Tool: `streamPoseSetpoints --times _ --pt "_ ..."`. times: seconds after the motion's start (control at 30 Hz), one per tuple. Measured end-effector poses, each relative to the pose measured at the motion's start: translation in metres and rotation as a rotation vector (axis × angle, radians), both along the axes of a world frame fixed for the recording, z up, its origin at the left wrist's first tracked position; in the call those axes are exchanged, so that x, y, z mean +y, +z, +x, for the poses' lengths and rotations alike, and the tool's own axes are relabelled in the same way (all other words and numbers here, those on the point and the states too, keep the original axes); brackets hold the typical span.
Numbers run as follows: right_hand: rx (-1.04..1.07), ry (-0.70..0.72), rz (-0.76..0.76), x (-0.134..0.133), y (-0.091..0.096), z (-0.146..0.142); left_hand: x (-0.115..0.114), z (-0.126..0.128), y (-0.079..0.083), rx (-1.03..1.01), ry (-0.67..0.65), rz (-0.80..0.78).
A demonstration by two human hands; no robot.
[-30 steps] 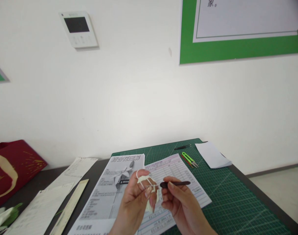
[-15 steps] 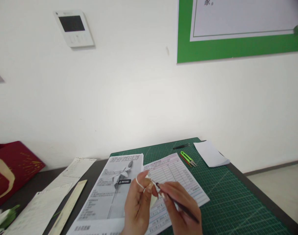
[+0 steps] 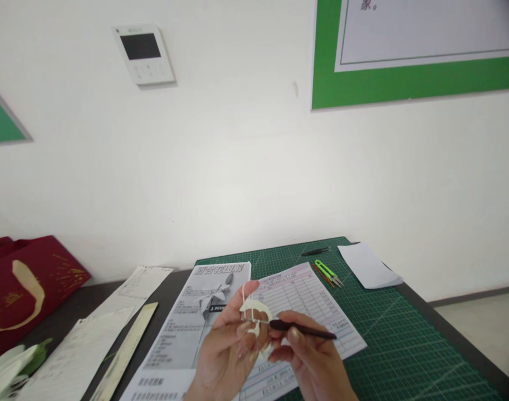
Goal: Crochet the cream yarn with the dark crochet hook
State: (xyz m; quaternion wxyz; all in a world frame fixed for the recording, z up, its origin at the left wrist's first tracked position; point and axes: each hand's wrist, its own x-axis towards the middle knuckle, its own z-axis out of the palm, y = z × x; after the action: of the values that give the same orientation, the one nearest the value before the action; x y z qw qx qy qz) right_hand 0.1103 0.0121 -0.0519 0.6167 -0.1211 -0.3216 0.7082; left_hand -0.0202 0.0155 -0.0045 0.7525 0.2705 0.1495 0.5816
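Note:
My left hand [image 3: 226,350] holds a small piece of white crochet work [image 3: 255,306], with white yarn [image 3: 243,294] looped over its raised index finger. My right hand [image 3: 311,348] grips a crochet hook by its dark handle [image 3: 304,329]. The hook's thin metal shaft points left into the yarn, near my left thumb. Part of the white piece is hidden behind my fingers. Beneath both hands lie a printed instruction sheet [image 3: 175,317] with a flower picture and a sheet with a printed table [image 3: 296,284].
A green cutting mat [image 3: 396,334] carries green thread snips [image 3: 326,270], a dark slim tool [image 3: 316,252] and white paper [image 3: 367,266]. To the left are a ruler [image 3: 127,348], handwritten sheets [image 3: 77,353], a red bag [image 3: 49,278] and a white flower [image 3: 12,362].
The hook has turned from a slant to nearly level. My left hand has opened out, its index finger raised, and more of the white piece shows. The view has shifted slightly left.

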Motion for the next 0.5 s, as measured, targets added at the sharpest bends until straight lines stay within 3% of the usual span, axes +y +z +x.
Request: streamPoseSetpoints --times 0.17,0.3,0.5 --pt "0.148 0.184 -0.095 0.001 0.002 0.002 -0.002 -0.003 -0.002 0.000 -0.109 0.056" --pt "0.151 0.154 -0.099 0.001 0.006 0.003 -0.003 -0.002 -0.001 -0.014 -0.186 0.132" --pt "0.079 0.063 -0.085 -0.002 0.017 0.008 -0.001 -0.003 0.001 -0.003 -0.154 0.154"
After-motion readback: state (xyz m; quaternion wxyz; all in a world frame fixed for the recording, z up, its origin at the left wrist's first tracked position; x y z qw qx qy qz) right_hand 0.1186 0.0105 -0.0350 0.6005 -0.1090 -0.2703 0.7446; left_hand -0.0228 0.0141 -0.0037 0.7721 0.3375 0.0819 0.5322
